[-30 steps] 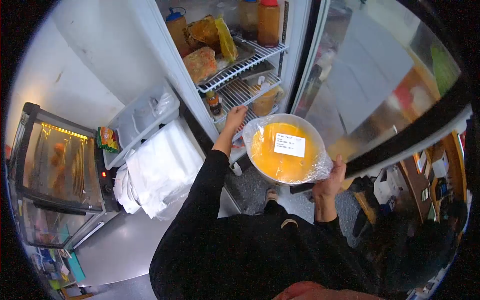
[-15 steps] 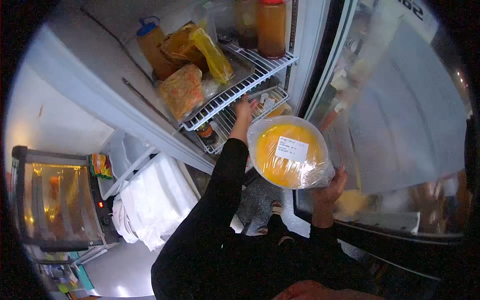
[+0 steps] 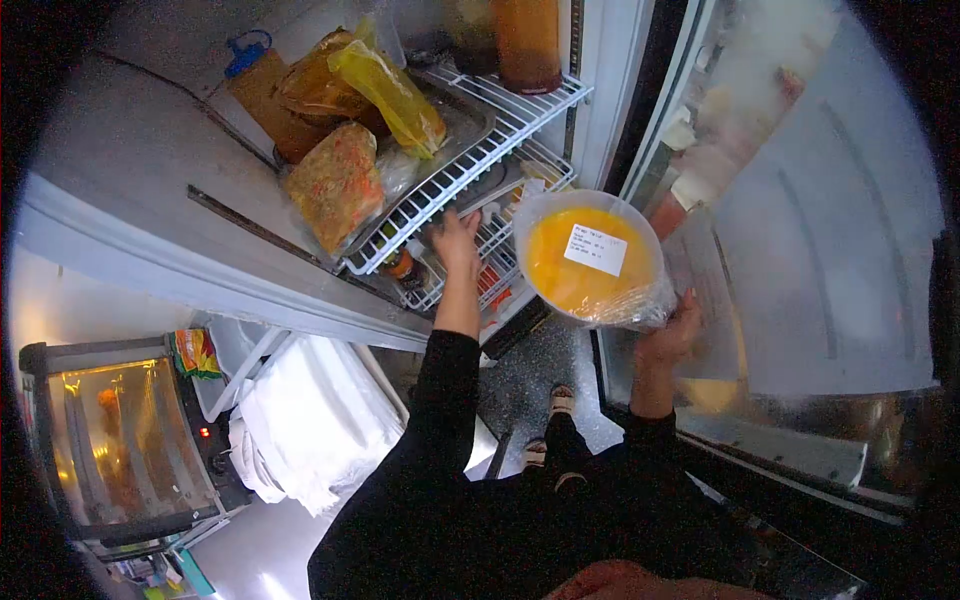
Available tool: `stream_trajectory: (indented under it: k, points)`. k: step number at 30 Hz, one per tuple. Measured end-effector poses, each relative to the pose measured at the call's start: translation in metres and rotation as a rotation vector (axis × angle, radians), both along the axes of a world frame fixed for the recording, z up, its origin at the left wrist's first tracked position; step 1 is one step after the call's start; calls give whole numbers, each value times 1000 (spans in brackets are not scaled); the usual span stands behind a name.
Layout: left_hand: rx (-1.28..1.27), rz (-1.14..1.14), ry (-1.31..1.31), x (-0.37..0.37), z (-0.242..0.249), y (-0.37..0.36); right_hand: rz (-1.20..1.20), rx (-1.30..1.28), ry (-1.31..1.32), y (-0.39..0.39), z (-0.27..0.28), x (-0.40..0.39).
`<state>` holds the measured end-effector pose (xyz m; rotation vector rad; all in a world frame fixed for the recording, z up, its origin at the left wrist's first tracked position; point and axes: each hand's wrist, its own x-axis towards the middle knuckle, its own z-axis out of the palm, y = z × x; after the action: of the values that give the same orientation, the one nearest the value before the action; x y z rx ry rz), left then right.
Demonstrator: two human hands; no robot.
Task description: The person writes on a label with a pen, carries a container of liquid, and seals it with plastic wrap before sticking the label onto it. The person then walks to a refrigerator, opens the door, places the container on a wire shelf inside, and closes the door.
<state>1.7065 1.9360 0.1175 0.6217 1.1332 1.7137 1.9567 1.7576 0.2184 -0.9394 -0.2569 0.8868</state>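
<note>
My right hand (image 3: 675,330) grips the right edge of a white bowl (image 3: 560,275), with bunched plastic wrap against the fingers. Yellow-orange contents show through the wrap, and a white label (image 3: 597,250) with writing sits on top. The bowl is held in the air in front of the open fridge. My left hand (image 3: 457,240) reaches in beneath the front of the upper wire shelf (image 3: 475,168), thumb apart from the fingers and nothing visible in it. Some fingertips are hard to make out. Close to its left, a dark bottle (image 3: 405,270) lies on the lower wire shelf (image 3: 428,293).
The upper shelf carries a bag of orange-flecked food (image 3: 340,185), a yellow bag (image 3: 390,95), a blue-capped bottle (image 3: 265,95) and an orange-brown bottle (image 3: 528,45). The fridge door (image 3: 800,250) stands open at right. A lit display cabinet (image 3: 125,440) is at lower left.
My left hand has moved left and down from beside the bowl to under the upper shelf's edge. The bowl, in my right hand, has shifted up and slightly right in view.
</note>
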Motion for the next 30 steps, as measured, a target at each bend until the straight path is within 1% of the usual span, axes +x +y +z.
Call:
stream_trajectory:
  k: [2, 3, 5, 7, 8, 10, 13, 14, 15, 16, 18, 19, 20, 22, 25, 27, 28, 30]
  points:
    - [9, 230, -268, 3, 29, -22, 8, 6, -41, 10, -7, 2]
    - [73, 277, -263, 2, 25, -23, 20, 12, -80, 16, -12, 3]
    - [88, 256, -262, -3, 23, -27, -13, 44, -108, 34, -40, 7]
    - [110, 199, -296, -11, 17, -30, -49, 73, -134, 44, -40, 4]
    - [109, 193, -293, -12, 14, -32, -35, 70, -298, 47, -40, 2]
    - [123, 221, -391, -13, 13, -37, -25, 71, -460, 56, -39, -2]
    - [113, 248, -389, -13, 16, -41, -89, 82, -470, 76, -42, -5]
    - [106, 263, -389, -12, 17, -41, -14, 118, -295, 81, -40, -5]
    - [15, 323, -412, -9, 25, -42, 61, 152, -121, 85, -36, -6]
    - [14, 323, -412, -8, 26, -42, 62, 150, -122, 87, -27, -9]
    - [135, 363, -428, -7, 27, -44, 101, 65, 4, 89, -9, -16]
    - [134, 364, -430, -8, 24, -44, 101, 64, 2, 98, -26, -12]
    - [138, 324, -453, -11, 21, -44, 9, 86, -139, 112, -57, -5]
    - [142, 285, -478, -10, 23, -47, -81, 108, -283, 117, -56, -8]
    - [129, 284, -530, -6, 28, -55, -56, 76, -265, 123, -54, -13]
    - [130, 159, -434, -2, 33, -63, 8, 158, -293, 132, -67, -7]
    - [129, 163, -434, 3, 40, -68, 11, 156, -294, 128, -49, -14]
    - [49, 204, -281, 18, 60, -83, 104, 245, 81, 120, -11, -27]
